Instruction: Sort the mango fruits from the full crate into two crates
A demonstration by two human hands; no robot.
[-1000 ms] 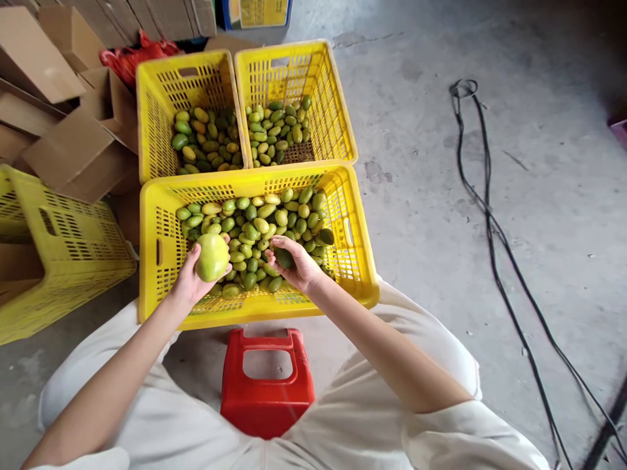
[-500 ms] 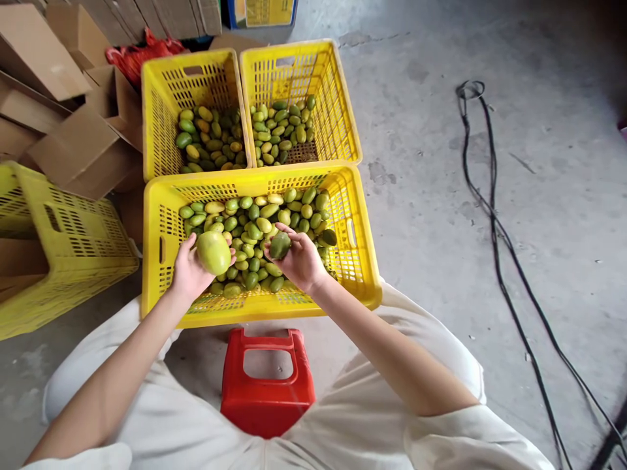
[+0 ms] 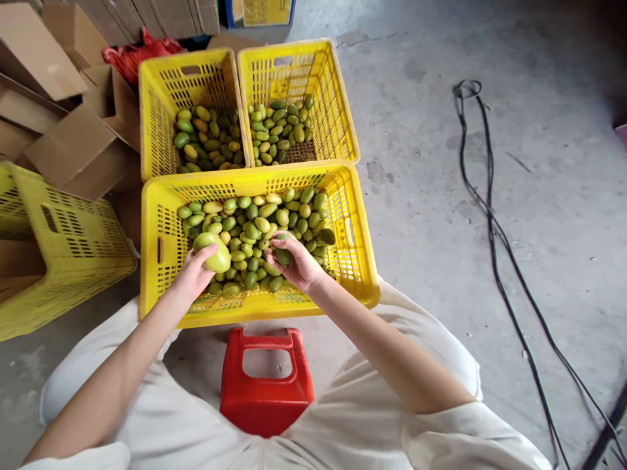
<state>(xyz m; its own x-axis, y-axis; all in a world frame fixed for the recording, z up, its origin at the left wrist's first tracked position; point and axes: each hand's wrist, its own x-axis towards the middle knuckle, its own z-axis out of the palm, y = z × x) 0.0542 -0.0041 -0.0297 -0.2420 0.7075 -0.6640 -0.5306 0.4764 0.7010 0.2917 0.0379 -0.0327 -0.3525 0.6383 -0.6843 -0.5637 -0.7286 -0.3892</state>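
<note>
Grips a large pale-green mango (image 3: 212, 253) in the left hand (image 3: 194, 273), with the thumb across it, probably to steady its bulk. Holds a smaller dark-green mango (image 3: 283, 256) between the curled fingers and thumb of the right hand (image 3: 302, 266), seemingly needing only a light grasp. Keeps both over the front yellow crate (image 3: 153, 261), perhaps to let any slipped fruit land on the loose mangoes (image 3: 249, 281) inside. Lines up the left rear crate (image 3: 157, 130) and right rear crate (image 3: 337, 130) against the front crate's far side, both holding mangoes, likely for easy reach. Shows a red plastic stool (image 3: 267, 401) just on the front crate's near side, cardboard boxes (image 3: 73, 147) beyond its left, and a black cable (image 3: 490, 170) well to its right, along the concrete floor (image 3: 421, 215).
</note>
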